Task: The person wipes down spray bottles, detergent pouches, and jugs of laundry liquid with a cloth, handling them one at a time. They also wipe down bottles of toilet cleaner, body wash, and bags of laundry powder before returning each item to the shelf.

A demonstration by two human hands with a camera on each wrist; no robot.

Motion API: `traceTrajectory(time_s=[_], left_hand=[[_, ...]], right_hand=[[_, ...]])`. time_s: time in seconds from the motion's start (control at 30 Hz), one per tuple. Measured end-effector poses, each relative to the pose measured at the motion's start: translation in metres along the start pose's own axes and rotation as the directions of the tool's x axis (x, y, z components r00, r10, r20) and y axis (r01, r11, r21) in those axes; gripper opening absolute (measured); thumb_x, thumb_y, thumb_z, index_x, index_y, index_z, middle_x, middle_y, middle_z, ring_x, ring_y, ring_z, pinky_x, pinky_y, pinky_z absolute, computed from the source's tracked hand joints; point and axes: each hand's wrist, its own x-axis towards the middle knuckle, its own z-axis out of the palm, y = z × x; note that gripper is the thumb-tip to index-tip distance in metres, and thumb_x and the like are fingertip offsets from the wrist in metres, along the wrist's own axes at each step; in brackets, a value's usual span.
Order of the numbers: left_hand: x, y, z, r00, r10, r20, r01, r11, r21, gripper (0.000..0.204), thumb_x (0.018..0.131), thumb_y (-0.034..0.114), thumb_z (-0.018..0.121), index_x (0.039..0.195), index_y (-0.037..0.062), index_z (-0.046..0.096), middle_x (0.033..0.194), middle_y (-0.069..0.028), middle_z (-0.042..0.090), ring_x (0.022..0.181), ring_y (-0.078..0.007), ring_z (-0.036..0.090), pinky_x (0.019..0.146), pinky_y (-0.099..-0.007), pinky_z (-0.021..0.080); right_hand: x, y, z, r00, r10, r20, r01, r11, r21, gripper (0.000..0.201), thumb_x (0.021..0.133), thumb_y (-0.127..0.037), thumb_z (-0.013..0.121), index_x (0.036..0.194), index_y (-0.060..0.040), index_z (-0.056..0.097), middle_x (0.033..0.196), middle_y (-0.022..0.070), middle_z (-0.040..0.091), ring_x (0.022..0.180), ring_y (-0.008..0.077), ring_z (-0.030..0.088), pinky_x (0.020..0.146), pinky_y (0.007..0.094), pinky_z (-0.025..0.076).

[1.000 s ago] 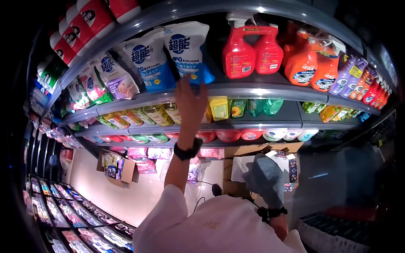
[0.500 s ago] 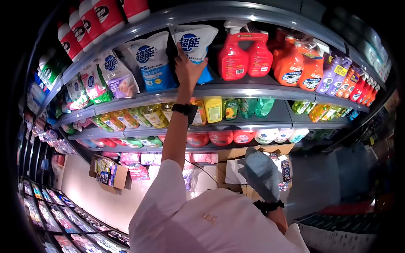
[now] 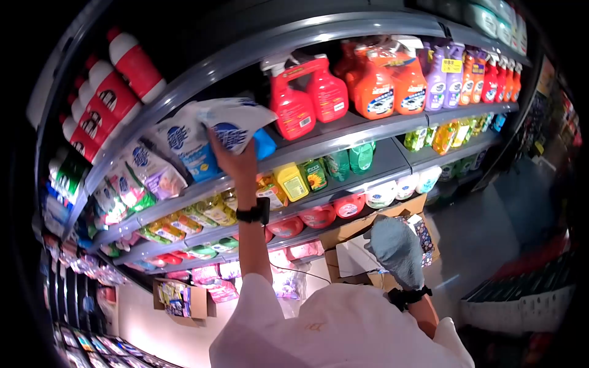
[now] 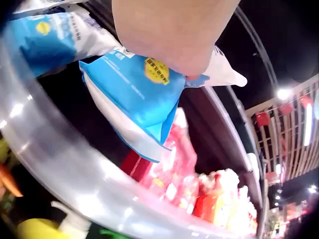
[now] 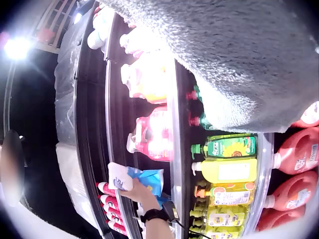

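My left hand grips a white and blue bag of washing powder on the upper shelf. The bag is tilted, its white top tipped forward and its blue base swung toward the right. In the left wrist view the bag's blue part hangs below the hand, its bottom seam facing the shelf edge. Another bag like it stands right beside it on the left. A fluffy grey cloth covers my right hand, low and apart from the shelves; the fingers under it are hidden.
Red spray bottles stand to the right of the bag, then orange ones. The shelf edge runs below, with dish soap bottles underneath. Open cardboard boxes sit on the floor.
My left hand has gone from reaching at the bag to gripping it, and the bag's top has tipped forward. The view has turned right; the cloth-covered hand stays low.
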Motion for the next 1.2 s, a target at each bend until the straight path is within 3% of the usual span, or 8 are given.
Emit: traceTrajectory(time_s=[0.1,0.13,0.2,0.3,0.4,0.53,0.67,1.2], left_hand=[[0.018,0.042,-0.024,0.987,-0.037,-0.156,0.000,0.974,-0.226,0.089,0.071,0.012,0.081,0.144,-0.0009,0.032,0.134,-0.0189,0.045,0.124,-0.0329,0.047,0.105,-0.0415,0.039],[0.023,0.068,-0.036,0.977,-0.121,-0.176,0.067,0.956,-0.285,0.084,0.073,0.009,0.079,0.143,0.0008,0.034,0.126,-0.0173,0.052,0.120,-0.0340,0.051,0.103,-0.0410,0.043],[0.020,0.093,-0.062,0.918,-0.381,0.109,0.377,0.758,-0.533,0.076,0.077,0.014,0.075,0.141,0.0001,0.037,0.127,-0.0170,0.053,0.117,-0.0303,0.054,0.100,-0.0398,0.045],[-0.033,0.112,-0.086,0.426,-0.596,0.681,0.843,-0.011,-0.537,0.057,0.087,0.028,0.064,0.135,0.0025,0.046,0.118,-0.0120,0.061,0.104,-0.0228,0.062,0.090,-0.0368,0.051],[-0.073,0.157,-0.098,0.105,-0.440,0.892,0.920,-0.298,-0.256,0.053,0.088,0.030,0.060,0.133,0.0037,0.049,0.117,-0.0110,0.063,0.103,-0.0225,0.063,0.091,-0.0361,0.052],[-0.136,0.144,-0.085,0.140,-0.259,0.956,0.923,-0.315,-0.220,0.065,0.083,0.012,0.064,0.141,0.0010,0.037,0.130,-0.0125,0.054,0.117,-0.0243,0.056,0.101,-0.0377,0.045],[-0.154,0.153,-0.077,0.293,-0.282,0.913,0.934,-0.122,-0.337,0.072,0.079,0.007,0.066,0.143,0.0036,0.034,0.132,-0.0124,0.052,0.120,-0.0251,0.053,0.100,-0.0359,0.045],[-0.178,0.137,-0.091,0.170,-0.227,0.959,0.977,-0.085,-0.193,0.085,0.071,0.015,0.076,0.143,0.0019,0.033,0.132,-0.0114,0.053,0.117,-0.0223,0.055,0.101,-0.0355,0.043]], right_hand=[[-0.024,0.014,0.023,0.914,0.398,0.076,-0.005,-0.176,0.984,0.055,0.100,-0.014,0.052,0.146,-0.0003,0.027,0.145,0.0148,0.042,0.128,0.0256,0.048,0.107,0.0388,0.045],[-0.017,0.012,0.015,0.951,0.295,-0.091,-0.153,0.706,0.691,0.050,0.101,-0.017,0.049,0.144,-0.0001,0.031,0.141,0.0150,0.046,0.125,0.0267,0.050,0.104,0.0392,0.047],[-0.007,0.014,0.020,0.899,0.407,0.165,0.038,-0.446,0.894,0.050,0.102,-0.022,0.048,0.144,-0.0007,0.033,0.140,0.0147,0.047,0.125,0.0268,0.051,0.102,0.0375,0.047],[0.009,0.009,0.015,0.887,0.391,0.245,0.048,-0.607,0.793,0.051,0.099,-0.021,0.053,0.142,0.0002,0.036,0.139,0.0140,0.048,0.123,0.0248,0.051,0.102,0.0365,0.046],[0.022,0.000,0.007,0.876,0.400,0.269,0.066,-0.651,0.756,0.051,0.096,-0.020,0.057,0.140,0.0010,0.039,0.138,0.0133,0.049,0.122,0.0229,0.052,0.101,0.0354,0.045],[0.053,-0.013,0.002,0.838,0.467,0.281,0.084,-0.620,0.780,0.053,0.093,-0.018,0.063,0.137,0.0021,0.042,0.137,0.0124,0.051,0.120,0.0204,0.052,0.100,0.0340,0.044],[0.073,-0.002,0.004,0.995,-0.045,0.093,-0.035,0.696,0.717,0.064,0.087,-0.012,0.068,0.141,0.0009,0.038,0.136,0.0115,0.051,0.123,0.0210,0.050,0.104,0.0341,0.039],[0.049,-0.039,-0.015,0.967,0.253,0.038,-0.088,0.190,0.978,0.065,0.082,-0.018,0.076,0.135,0.0016,0.045,0.130,0.0128,0.055,0.119,0.0215,0.054,0.101,0.0347,0.043]])
